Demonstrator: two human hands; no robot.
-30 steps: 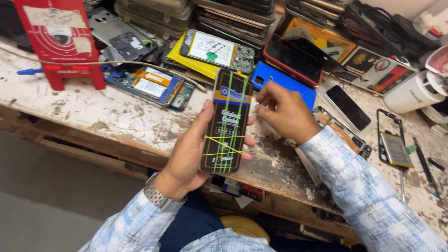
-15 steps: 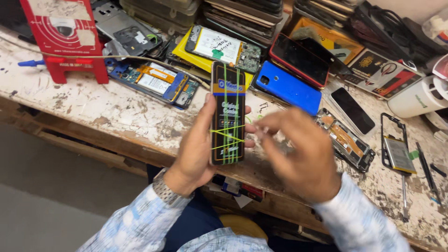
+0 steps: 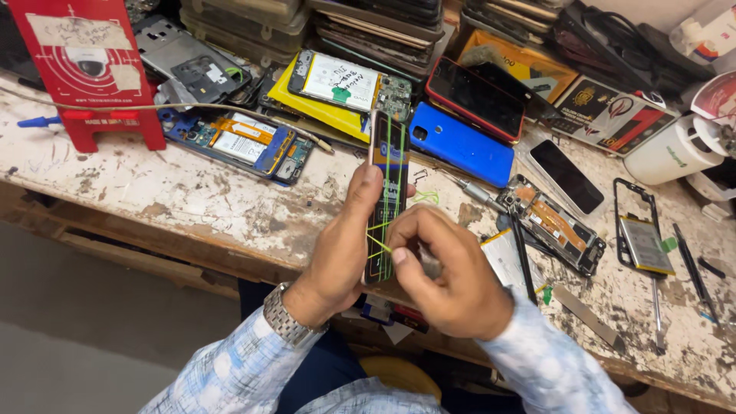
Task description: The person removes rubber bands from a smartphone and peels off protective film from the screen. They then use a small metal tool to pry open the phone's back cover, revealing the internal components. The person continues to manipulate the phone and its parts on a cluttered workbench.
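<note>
While our left hand grips the banded smartphone above the worktop, our right hand pinches its yellow-green rubber band.

The phone is dark and slim, wrapped in yellow-green rubber bands. It stands nearly upright, tilted edge-on above the workbench's front edge.
</note>
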